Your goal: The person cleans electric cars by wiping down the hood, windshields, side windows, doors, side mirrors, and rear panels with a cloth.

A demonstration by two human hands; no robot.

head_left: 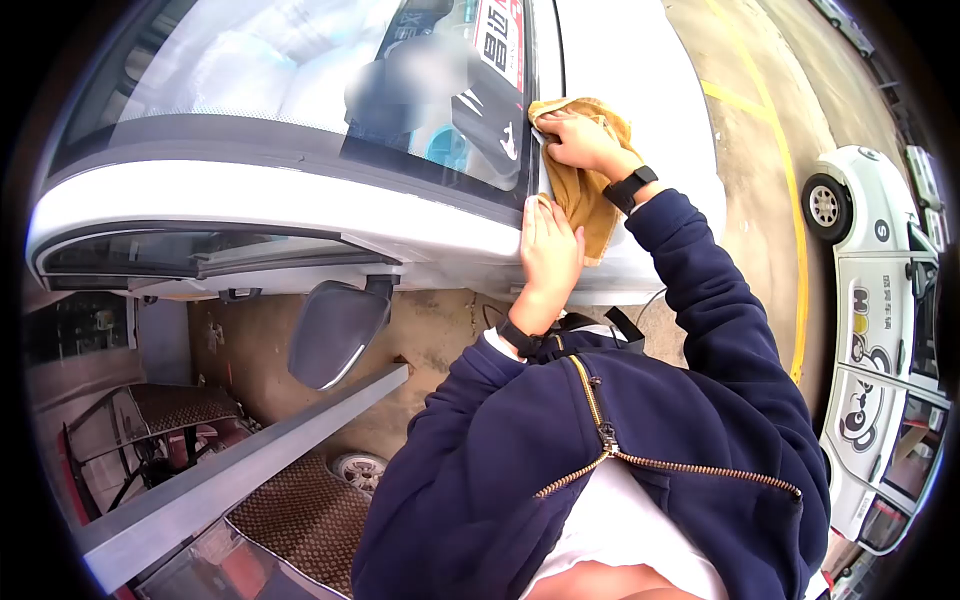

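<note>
Chinese characters [495, 45] on a red-and-white sign show through the windshield [300, 90]; a panda and an S mark the white van [870, 330]. Yellow cloth [590, 215] lies at the glass's lower edge, my right hand [580, 140] closed over a fold, my left hand [552, 250] open, flat against it, mirror [338, 332] nearby.

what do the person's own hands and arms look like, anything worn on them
Both the left hand and the right hand are bare, without gloves. The left sleeve and right sleeve are long and navy blue, with a white cuff peeking out at the left wrist. Each wrist has a black band: left band, right band.
</note>
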